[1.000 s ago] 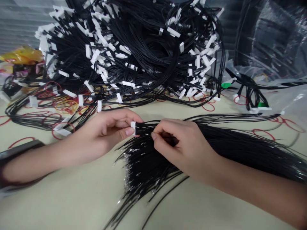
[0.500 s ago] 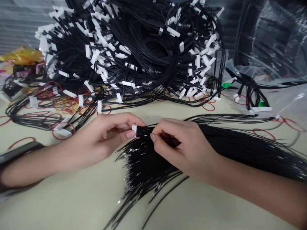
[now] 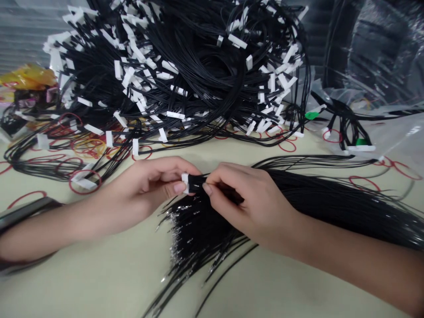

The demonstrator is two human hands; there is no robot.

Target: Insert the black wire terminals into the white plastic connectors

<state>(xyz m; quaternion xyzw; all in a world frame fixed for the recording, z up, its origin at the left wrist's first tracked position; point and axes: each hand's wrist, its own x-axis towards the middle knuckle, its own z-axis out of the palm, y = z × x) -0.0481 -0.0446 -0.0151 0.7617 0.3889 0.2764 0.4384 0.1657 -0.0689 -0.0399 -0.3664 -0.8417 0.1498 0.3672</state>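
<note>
R hand (image 3: 255, 198) has shifted left since the last view, so both hands now sit closer together, w/ R fingers (image 3: 212, 182) right up against the small white connector (image 3: 184, 183).

Pale worktop (image 3: 82, 278) fills the lower half of the view. Along its far edge sits a big heap of black wires w/ white connectors (image 3: 185, 66), and a clear plastic bag (image 3: 374, 53) lies toward the far R corner. A yellow bag (image 3: 28, 76) sits by the far L corner, and a dark strip (image 3: 26, 212) lies at the L edge.

Near the middle, a long fanned bundle of black wires (image 3: 314, 203) runs from the R edge to the hands, its loose ends spreading toward the near edge. Bare metal tips (image 3: 174, 234) glint at those ends.

L fingers (image 3: 172, 179) are pinched shut on the connector, thumb and index on either side. R fingers are closed on the black wires right behind it, no gap showing.

Red rubber bands (image 3: 84, 181) are scattered around the heap, and green tags (image 3: 312, 115) sit by the bag. No readable writing or brand anywhere; connectors look blank from here.
</note>
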